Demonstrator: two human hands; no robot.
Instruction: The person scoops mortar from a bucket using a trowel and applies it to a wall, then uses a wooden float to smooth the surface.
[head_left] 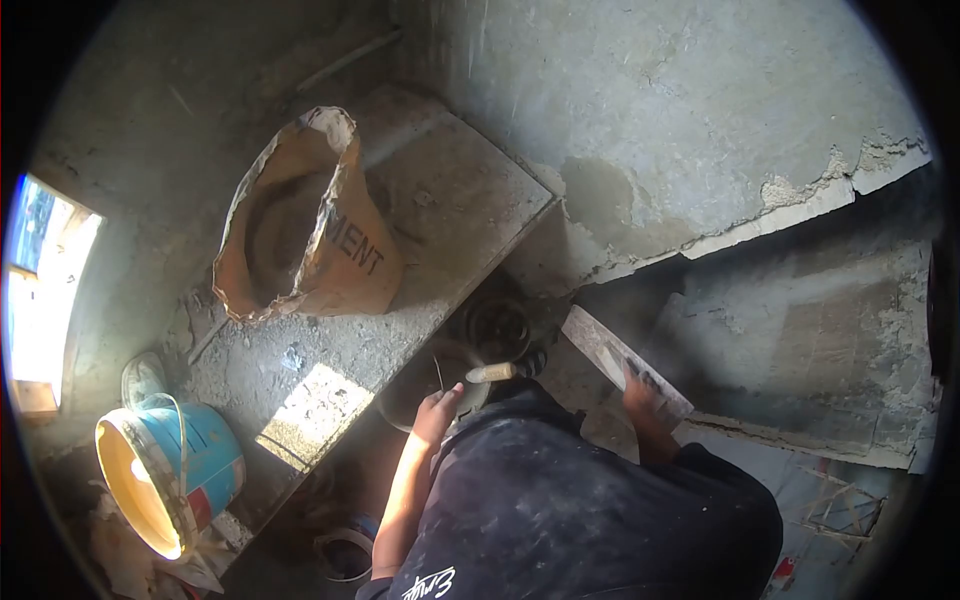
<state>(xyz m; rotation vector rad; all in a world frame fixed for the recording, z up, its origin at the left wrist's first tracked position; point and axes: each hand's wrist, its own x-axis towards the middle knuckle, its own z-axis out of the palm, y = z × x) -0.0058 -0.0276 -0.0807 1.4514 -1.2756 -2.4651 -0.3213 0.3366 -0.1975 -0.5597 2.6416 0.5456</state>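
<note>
My left hand (437,412) is closed in front of my body, beside a light wooden handle (491,373). A thin wire-like piece (437,372) sticks up from its fingers; what it belongs to is hard to make out. On the right, my right hand (645,395) grips a long flat board-like float (622,362), which lies slantwise from upper left to lower right. Below the wooden handle a round, dull pan (402,400) is partly hidden by my left hand and dark shirt.
An open paper cement bag (365,265) stands on a dusty slab (480,185). At the lower left a blue bucket (215,455) lies tilted. A dark round container (498,328) sits beyond my body. A broken-edged wall (700,120) rises at the upper right.
</note>
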